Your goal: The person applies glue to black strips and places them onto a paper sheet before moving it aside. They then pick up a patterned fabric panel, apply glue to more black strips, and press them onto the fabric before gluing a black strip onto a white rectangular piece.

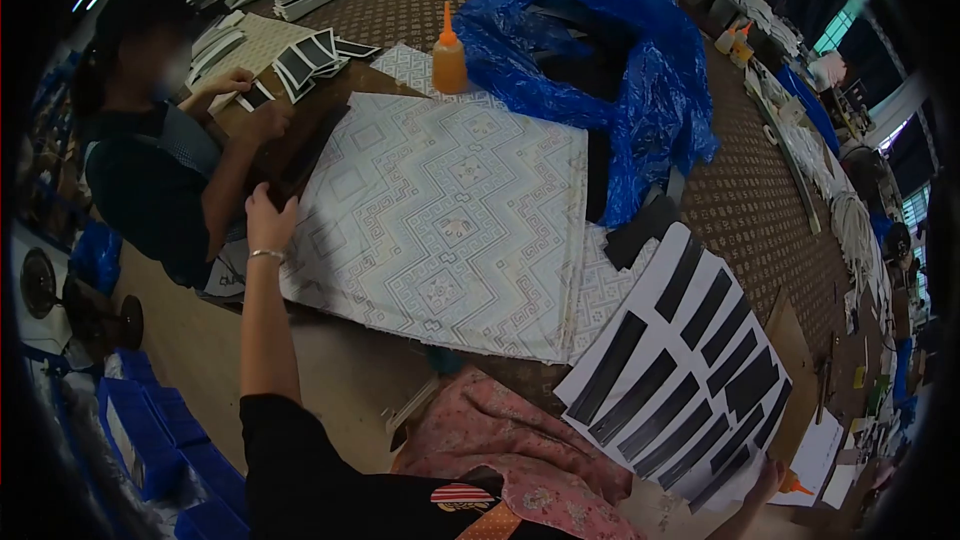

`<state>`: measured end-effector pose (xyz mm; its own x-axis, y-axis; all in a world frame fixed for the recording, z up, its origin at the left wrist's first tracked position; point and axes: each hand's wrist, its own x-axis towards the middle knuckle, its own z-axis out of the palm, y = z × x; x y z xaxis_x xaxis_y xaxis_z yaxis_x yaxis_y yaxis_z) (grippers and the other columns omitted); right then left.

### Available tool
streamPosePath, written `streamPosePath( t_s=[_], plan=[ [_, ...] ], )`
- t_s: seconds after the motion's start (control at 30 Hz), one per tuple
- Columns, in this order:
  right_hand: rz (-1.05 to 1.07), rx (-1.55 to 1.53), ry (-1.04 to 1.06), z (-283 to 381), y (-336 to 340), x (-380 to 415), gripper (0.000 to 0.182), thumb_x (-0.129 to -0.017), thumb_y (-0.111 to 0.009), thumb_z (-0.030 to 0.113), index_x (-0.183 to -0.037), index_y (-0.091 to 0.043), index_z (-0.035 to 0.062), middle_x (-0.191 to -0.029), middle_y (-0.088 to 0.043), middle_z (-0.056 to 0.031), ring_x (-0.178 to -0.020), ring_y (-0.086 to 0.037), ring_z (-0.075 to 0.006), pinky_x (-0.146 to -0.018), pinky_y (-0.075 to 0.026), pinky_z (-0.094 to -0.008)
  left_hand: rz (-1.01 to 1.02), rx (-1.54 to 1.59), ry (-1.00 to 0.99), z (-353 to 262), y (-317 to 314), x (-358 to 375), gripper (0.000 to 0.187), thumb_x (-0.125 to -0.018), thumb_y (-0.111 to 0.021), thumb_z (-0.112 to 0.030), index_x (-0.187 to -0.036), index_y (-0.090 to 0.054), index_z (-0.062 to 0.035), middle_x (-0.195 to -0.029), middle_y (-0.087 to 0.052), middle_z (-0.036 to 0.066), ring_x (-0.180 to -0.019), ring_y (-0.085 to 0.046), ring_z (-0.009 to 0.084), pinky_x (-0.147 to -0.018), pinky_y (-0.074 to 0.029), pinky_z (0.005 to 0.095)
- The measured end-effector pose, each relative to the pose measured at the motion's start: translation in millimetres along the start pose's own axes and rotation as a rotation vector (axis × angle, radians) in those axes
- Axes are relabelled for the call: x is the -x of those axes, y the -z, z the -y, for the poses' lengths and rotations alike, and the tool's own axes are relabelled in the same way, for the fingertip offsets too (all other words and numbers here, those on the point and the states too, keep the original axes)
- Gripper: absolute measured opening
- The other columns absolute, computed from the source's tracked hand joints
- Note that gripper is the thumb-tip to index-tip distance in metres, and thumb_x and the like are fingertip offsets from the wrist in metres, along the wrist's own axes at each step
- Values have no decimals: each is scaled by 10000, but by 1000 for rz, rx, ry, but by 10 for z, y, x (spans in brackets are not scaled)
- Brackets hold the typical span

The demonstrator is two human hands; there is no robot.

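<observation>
Reaches forward and to the left with the left hand (272, 223), back of the hand toward the camera, thumb and fingers a little parted. Has it just beside the near end of a dark strip (322, 152); cannot tell whether touching or gripping, with the fingertips hard to make out against the dark surface. Stretches the left arm nearly straight, with a bracelet (267, 254) at the wrist and a black sleeve (285, 430) above the elbow.

Grips with the right hand (764, 486), low at the right, the near right edge of a large white sheet (655, 328). Shows only part of that hand, so cannot tell how each finger sits. Holds the sheet at a slant, face up, with black strips (660, 410) in rows across it, the far part near the right edge of a patterned cloth (450, 230).

At the middle, flat on the brown table (740, 170), that pale patterned cloth, between the two hands. Beyond it, an upright orange bottle (449, 68) and, to the right of the bottle, a crumpled blue plastic bag (665, 60). At the left, a co-worker (140, 180) in a dark cap, both hands over small black-and-white cards (310, 60).
</observation>
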<state>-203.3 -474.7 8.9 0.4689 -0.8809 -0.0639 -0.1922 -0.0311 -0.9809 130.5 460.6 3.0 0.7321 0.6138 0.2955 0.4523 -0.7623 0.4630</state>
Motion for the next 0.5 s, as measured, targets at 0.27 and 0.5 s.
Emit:
streamPosePath(
  t_s=[0.27, 0.5],
  plan=[
    [708, 80, 215, 1088, -2264, 1345, 285, -838, -505, 68, -1118, -505, 18, -1065, -546, -45, -995, -499, -134, -878, -369, -267, 554, 332, 89, 458, 166, 384, 390, -848, -532, -257, -1099, -515, 40, -959, -607, 106, -878, -547, 167, -773, -419, 278],
    [1027, 870, 1051, 785, -4306, 2563, 601, -775, -589, 241, -1266, -334, 6, -1200, -458, -224, -1128, -421, -376, -929, -355, -408, 577, 430, 8, 883, -221, 180, 330, -884, -463, -204, -1100, -522, 38, -965, -601, 71, -874, -532, 138, -777, -403, 249]
  ],
)
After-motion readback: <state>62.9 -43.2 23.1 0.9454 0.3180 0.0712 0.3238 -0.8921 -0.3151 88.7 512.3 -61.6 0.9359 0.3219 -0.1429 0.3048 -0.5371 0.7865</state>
